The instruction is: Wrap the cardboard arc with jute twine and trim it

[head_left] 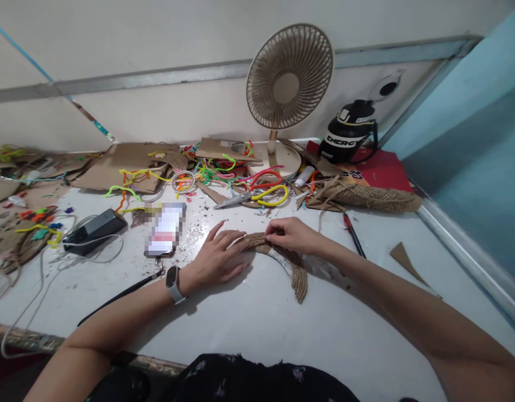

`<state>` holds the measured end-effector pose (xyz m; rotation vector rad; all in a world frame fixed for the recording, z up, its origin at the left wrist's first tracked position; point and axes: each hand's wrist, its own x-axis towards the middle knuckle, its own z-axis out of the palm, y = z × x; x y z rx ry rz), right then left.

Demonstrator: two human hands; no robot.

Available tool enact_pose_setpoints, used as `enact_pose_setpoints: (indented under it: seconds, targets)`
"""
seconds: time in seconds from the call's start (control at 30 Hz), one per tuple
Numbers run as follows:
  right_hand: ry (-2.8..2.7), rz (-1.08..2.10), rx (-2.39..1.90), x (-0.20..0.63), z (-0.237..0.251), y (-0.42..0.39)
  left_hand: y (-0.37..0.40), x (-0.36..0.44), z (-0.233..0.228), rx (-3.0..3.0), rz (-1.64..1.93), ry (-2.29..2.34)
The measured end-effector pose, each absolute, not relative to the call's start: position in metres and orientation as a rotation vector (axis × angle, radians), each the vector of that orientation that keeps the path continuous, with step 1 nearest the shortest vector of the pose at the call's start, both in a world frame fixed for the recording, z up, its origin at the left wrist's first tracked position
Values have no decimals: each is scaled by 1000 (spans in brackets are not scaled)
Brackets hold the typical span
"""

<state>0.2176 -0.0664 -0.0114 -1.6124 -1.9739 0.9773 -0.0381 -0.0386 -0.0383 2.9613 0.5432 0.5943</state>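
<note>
left hand (217, 255): fingers apart, tips at left end of bendy rope strip (297, 269). right hand (287, 233): fingertips pinched on its top edge.

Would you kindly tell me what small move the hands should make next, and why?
I would probably guide the twine along the inner edge of the curved piece, since part of it there looks bare; the right hand pinches at the twine, and the left hand lies spread at the left end.
</note>
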Motion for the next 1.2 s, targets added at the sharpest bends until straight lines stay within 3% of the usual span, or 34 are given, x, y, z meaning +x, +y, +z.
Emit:
enact_pose_setpoints:
  seconds: [0.5,1.2]
  targets:
    - [-2038,893,-1605,220,-15,-66,-43,-35,-42,3064,212,533]
    - [-2342,916,-1575,235,14,-51,-54,-32,-42,3024,187,567]
